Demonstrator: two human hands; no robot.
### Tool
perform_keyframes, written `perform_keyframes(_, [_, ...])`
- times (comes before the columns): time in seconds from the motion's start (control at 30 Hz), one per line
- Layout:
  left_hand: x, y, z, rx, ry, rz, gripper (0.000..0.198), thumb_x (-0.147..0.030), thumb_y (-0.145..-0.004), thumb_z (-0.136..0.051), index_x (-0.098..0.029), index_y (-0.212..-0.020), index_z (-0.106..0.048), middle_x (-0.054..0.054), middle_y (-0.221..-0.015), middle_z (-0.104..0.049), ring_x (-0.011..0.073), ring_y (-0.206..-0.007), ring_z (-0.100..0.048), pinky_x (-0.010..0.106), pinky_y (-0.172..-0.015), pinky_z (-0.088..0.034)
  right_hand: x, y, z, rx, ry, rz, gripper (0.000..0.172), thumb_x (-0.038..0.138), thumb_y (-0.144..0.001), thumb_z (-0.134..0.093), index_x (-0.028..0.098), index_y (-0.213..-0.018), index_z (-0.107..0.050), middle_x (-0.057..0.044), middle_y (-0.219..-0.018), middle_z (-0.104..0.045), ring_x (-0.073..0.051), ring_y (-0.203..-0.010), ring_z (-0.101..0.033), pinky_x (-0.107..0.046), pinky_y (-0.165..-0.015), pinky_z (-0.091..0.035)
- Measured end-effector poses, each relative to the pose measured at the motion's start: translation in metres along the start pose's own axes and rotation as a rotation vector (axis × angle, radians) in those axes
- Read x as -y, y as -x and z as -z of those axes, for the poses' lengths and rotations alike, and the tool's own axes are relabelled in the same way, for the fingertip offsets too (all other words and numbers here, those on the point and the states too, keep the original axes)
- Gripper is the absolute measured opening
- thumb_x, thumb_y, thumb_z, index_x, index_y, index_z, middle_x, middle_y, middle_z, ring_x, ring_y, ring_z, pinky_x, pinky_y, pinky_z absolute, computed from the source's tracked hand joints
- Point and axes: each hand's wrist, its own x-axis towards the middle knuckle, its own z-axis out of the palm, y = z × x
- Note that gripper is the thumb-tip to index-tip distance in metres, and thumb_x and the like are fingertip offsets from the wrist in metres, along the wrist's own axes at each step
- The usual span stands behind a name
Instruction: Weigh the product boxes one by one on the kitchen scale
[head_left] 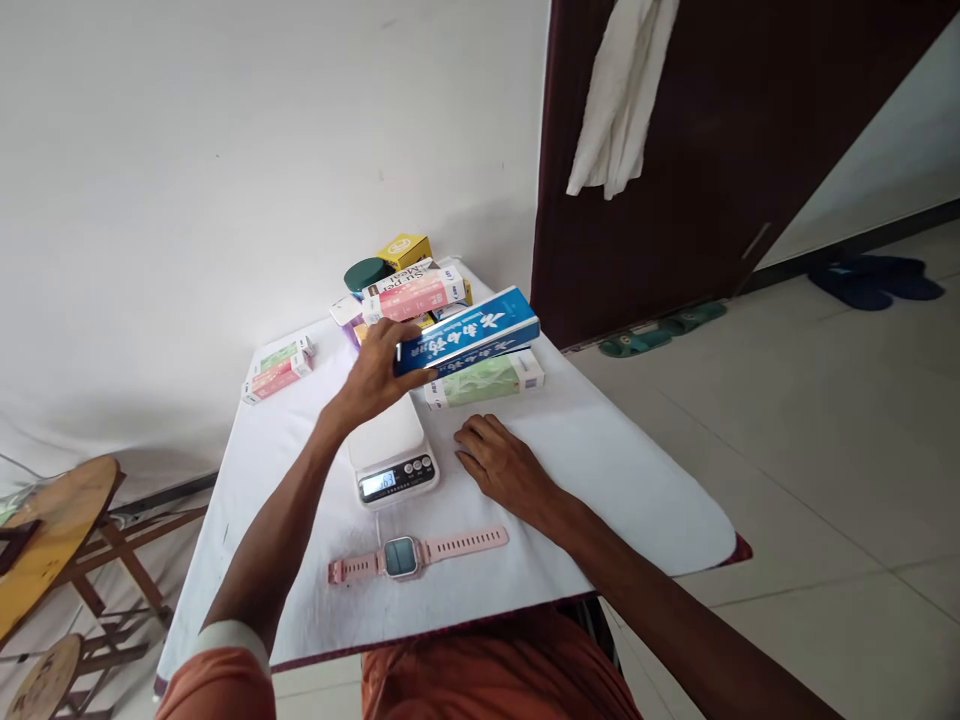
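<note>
My left hand [379, 370] grips the left end of a long blue toothpaste box [469, 335], raised and tilted above the table. Below that hand sits a white digital scale [386, 435], its small display lit with digits. Just right of the scale, my right hand [502, 465] rests on the cloth with loosely bent fingers and nothing in it. Behind the scale lies a green and white box [487, 380], partly covered by the blue one. A pink smartwatch [401, 557] is laid out flat in front of the scale.
At the table's far end are a pink and white box [416, 295], a yellow box [405, 250] and a dark green lid [366, 274]. Another pink and green box [277, 370] lies at left. A white cloth [307, 600] covers the table. Wooden stools [64, 540] stand left.
</note>
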Motion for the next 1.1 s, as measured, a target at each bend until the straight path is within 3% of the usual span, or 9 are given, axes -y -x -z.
perform_keyframes(0.1, [0.002,0.036,0.034,0.026,0.013,0.069,0.045,-0.048,-0.092,-0.075,-0.027,-0.128,-0.061,0.007,-0.125,-0.061,0.0252,-0.115,-0.059,0.042,-0.099,-0.051,-0.001,0.0,-0.001,-0.007,-0.006,0.003,0.018,0.014,-0.101,-0.051,0.016,-0.103,-0.069,-0.012,-0.101,-0.066,-0.025,-0.097,-0.06,-0.039,-0.087,-0.056])
perform_keyframes(0.2, [0.011,0.076,0.051,0.095,-0.007,0.142,0.045,-0.049,-0.092,-0.074,-0.027,-0.129,-0.062,0.007,-0.123,-0.062,0.0266,-0.116,-0.058,0.043,-0.099,-0.05,-0.002,0.001,-0.002,-0.031,-0.03,0.006,0.016,0.015,-0.101,-0.053,0.016,-0.103,-0.069,-0.012,-0.102,-0.067,-0.026,-0.098,-0.06,-0.04,-0.089,-0.055])
perform_keyframes(0.3, [0.026,0.107,0.049,0.151,-0.023,0.226,0.044,-0.048,-0.092,-0.073,-0.026,-0.128,-0.063,0.008,-0.122,-0.062,0.0284,-0.115,-0.056,0.046,-0.1,-0.05,-0.003,0.002,-0.002,-0.045,-0.062,0.003,0.015,0.016,-0.102,-0.052,0.017,-0.101,-0.067,-0.01,-0.1,-0.067,-0.025,-0.096,-0.061,-0.038,-0.086,-0.055])
perform_keyframes(0.4, [0.04,0.124,0.037,0.154,-0.019,0.271,0.042,-0.043,-0.092,-0.073,-0.025,-0.129,-0.063,0.009,-0.121,-0.062,0.0291,-0.115,-0.055,0.048,-0.101,-0.048,-0.005,0.001,-0.002,-0.04,-0.072,-0.014,0.014,0.015,-0.102,-0.053,0.019,-0.096,-0.065,-0.008,-0.095,-0.065,-0.024,-0.091,-0.06,-0.037,-0.081,-0.054])
perform_keyframes(0.53, [0.049,0.127,0.027,0.175,-0.003,0.293,0.042,-0.039,-0.094,-0.072,-0.026,-0.132,-0.063,0.01,-0.123,-0.062,0.0296,-0.116,-0.055,0.049,-0.102,-0.048,-0.005,0.0,-0.001,-0.026,-0.079,-0.03,0.013,0.014,-0.101,-0.054,0.02,-0.094,-0.063,-0.007,-0.095,-0.065,-0.023,-0.09,-0.061,-0.036,-0.08,-0.053])
perform_keyframes(0.67, [0.052,0.127,0.036,0.2,0.026,0.322,0.055,-0.046,-0.093,-0.072,-0.03,-0.144,-0.058,0.01,-0.135,-0.061,0.0312,-0.126,-0.054,0.051,-0.108,-0.047,-0.005,0.0,0.0,-0.034,-0.079,-0.03,0.012,0.013,-0.1,-0.054,0.02,-0.096,-0.063,-0.008,-0.096,-0.065,-0.023,-0.091,-0.061,-0.036,-0.08,-0.053])
perform_keyframes(0.77, [0.053,0.127,0.051,0.113,0.05,0.332,0.067,-0.054,-0.09,-0.075,-0.031,-0.149,-0.053,0.01,-0.142,-0.058,0.0308,-0.134,-0.053,0.05,-0.113,-0.046,-0.005,0.001,-0.001,-0.04,-0.058,-0.018,0.012,0.013,-0.1,-0.054,0.02,-0.097,-0.064,-0.008,-0.096,-0.066,-0.023,-0.091,-0.06,-0.036,-0.081,-0.053])
perform_keyframes(0.9, [0.05,0.125,0.061,0.018,-0.001,0.314,0.066,-0.058,-0.089,-0.075,-0.029,-0.146,-0.055,0.009,-0.139,-0.06,0.0299,-0.133,-0.056,0.048,-0.114,-0.045,-0.005,0.003,-0.001,-0.043,-0.024,0.015,0.013,0.014,-0.1,-0.054,0.019,-0.098,-0.066,-0.009,-0.095,-0.066,-0.024,-0.091,-0.061,-0.037,-0.081,-0.054])
perform_keyframes(1.1, [0.04,0.12,0.033,0.255,-0.15,0.301,0.066,-0.046,-0.089,-0.079,-0.027,-0.146,-0.053,0.013,-0.139,-0.06,0.0338,-0.13,-0.055,0.056,-0.111,-0.043,-0.006,0.004,-0.001,-0.089,-0.006,0.094,0.015,0.018,-0.104,-0.05,0.018,-0.102,-0.065,-0.009,-0.095,-0.067,-0.024,-0.089,-0.062,-0.037,-0.079,-0.054])
